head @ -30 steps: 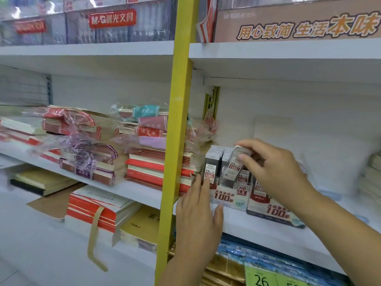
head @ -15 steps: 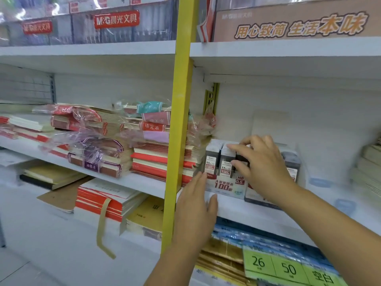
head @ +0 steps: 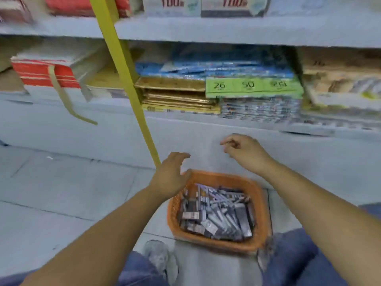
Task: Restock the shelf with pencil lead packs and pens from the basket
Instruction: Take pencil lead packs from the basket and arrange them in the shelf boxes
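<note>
An orange basket point(head: 262, 205) sits on the tiled floor point(head: 61, 193) at the foot of the shelf point(head: 226, 30), between the person's knees. It is filled with a loose heap of small grey and dark lead packs point(head: 208, 223) and thin pens point(head: 224, 200), too blurred to read. The left hand point(head: 171, 174) hovers over the basket's near-left rim with its fingers spread and relaxed, holding nothing. The right hand point(head: 245, 153) hangs above the basket's far side, well apart from the contents, its fingers loosely curled and empty. At the top edge, two display boxes point(head: 233, 7) printed "100" stand on the shelf. Below it lie blue packets point(head: 206, 67), gold sheets point(head: 177, 96) and green price tags point(head: 253, 85). A yellow post point(head: 127, 83) slants down in front, with red and white books point(head: 45, 73) to its left.
</note>
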### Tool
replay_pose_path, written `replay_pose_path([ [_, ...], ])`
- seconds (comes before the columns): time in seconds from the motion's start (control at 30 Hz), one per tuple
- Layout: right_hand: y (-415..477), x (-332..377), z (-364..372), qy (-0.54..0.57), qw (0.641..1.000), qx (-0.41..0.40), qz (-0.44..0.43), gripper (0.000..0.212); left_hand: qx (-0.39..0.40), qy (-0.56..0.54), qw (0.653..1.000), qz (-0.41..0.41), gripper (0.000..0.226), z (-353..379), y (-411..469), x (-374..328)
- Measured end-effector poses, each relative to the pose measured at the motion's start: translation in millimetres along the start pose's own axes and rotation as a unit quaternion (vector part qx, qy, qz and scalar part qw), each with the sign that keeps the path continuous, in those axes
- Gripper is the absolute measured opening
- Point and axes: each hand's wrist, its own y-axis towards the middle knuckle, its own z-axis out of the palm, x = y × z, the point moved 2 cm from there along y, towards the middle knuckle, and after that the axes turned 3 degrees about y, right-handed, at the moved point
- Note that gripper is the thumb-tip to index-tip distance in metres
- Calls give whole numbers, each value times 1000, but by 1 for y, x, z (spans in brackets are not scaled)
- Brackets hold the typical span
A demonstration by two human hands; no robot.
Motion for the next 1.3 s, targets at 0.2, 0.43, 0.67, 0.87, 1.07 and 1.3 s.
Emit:
replay_pose_path([
  [0.2,-17,-139,79,-75,972,108,195,24,131,-16,984,-122,55,109,-18,69],
  [0.43,-49,-210,140,-59,939,175,291,44,241,-7,964,-109,55,181,-18,102],
  [0.67,-55,-223,175,-75,953,96,277,68,274,64,954,-102,61,217,-9,110],
  [0.87,-55,-226,185,-52,941,113,315,66,274,65,947,-155,54,221,-4,112],
  [1.07,-51,-222,192,-54,933,166,316,65,275,30,937,-215,59,220,-5,111],
  [1.3,-44,-220,185,52,923,166,342,61,197,-133,931,-277,25,207,-12,109],
])
